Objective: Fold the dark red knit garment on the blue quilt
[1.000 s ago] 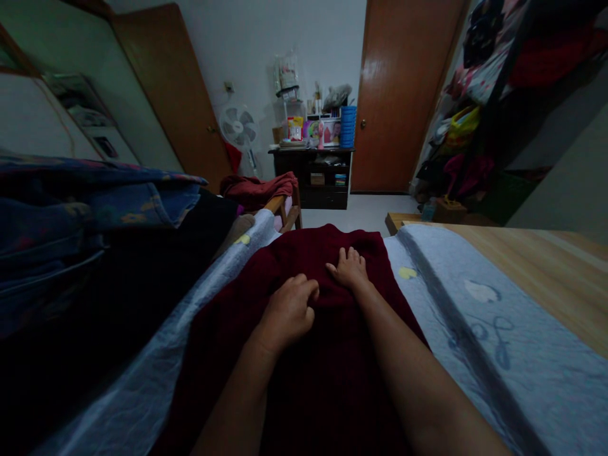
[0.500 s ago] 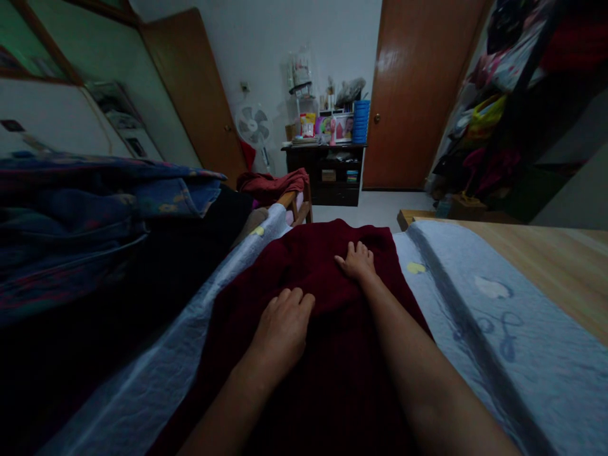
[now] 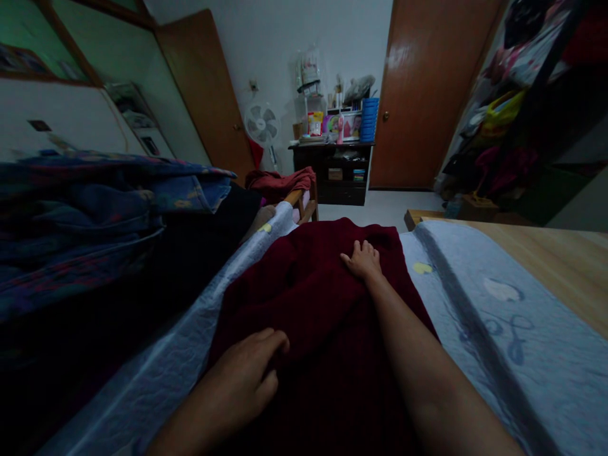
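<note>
A dark red piece of cloth, perhaps a garment [image 3: 313, 304], lies spread over a pale blue quilted bed cover [image 3: 475, 278], with soft wrinkles in its upper part. My right hand [image 3: 363, 258] rests on the cloth near its far edge, fingers spread and palm down. Nearer to me, my left hand [image 3: 251, 367] is over the left part of the cloth, its thumb and forefinger apart with nothing between them. Whether its other fingers touch the cloth I cannot tell.
Dark clothes and blue patterned denim [image 3: 109, 202] are heaped along the left. A reddish cloth [image 3: 282, 182] hangs over a wooden rail beyond the bed. A standing fan [image 3: 262, 123] and dark cabinet [image 3: 332, 174] are at the back wall. Bare wooden board [image 3: 546, 253] borders the cover at right.
My left hand has drawn back toward me and left, and its thumb has moved away from the forefinger. My right hand stays on the cloth. The view has shifted slightly.
</note>
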### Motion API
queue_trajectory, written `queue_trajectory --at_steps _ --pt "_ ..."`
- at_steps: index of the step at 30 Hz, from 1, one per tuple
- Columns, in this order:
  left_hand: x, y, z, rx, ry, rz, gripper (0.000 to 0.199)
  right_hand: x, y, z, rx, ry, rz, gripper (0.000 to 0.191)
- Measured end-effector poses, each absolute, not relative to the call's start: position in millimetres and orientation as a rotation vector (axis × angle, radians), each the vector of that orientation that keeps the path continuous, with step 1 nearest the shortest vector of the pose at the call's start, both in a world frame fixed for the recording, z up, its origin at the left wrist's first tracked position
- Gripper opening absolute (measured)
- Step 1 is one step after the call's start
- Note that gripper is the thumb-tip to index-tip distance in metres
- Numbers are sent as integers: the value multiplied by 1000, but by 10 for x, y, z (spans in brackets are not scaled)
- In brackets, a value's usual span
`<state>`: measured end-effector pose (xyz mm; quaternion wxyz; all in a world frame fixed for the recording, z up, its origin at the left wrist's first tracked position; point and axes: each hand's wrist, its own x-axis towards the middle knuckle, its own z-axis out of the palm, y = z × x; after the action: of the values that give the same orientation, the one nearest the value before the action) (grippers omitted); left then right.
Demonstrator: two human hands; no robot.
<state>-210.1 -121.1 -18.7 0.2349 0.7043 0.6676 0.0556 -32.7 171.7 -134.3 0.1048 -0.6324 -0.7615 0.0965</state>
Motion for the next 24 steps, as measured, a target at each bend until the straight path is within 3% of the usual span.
queue_trajectory --at_steps 3,8,13,19,24 --pt "-2144 -985 -156 1985 1951 246 26 -330 1720 -1351 -1859 -2238 276 80" --pt "-2258 -710 -336 1902 2351 59 57 -332 1721 -1345 -1868 -2233 290 80" --pt "-2374 -725 -413 1911 2126 64 24 -331 1705 -1331 -1843 -2225 282 79" --pt "-2410 -591 -143 2005 2026 463 29 -331 1701 -1327 -1849 -2223 289 80" --pt "-2476 -434 -49 1457 1808 894 30 -330 1696 -1326 -1846 -2224 287 79"
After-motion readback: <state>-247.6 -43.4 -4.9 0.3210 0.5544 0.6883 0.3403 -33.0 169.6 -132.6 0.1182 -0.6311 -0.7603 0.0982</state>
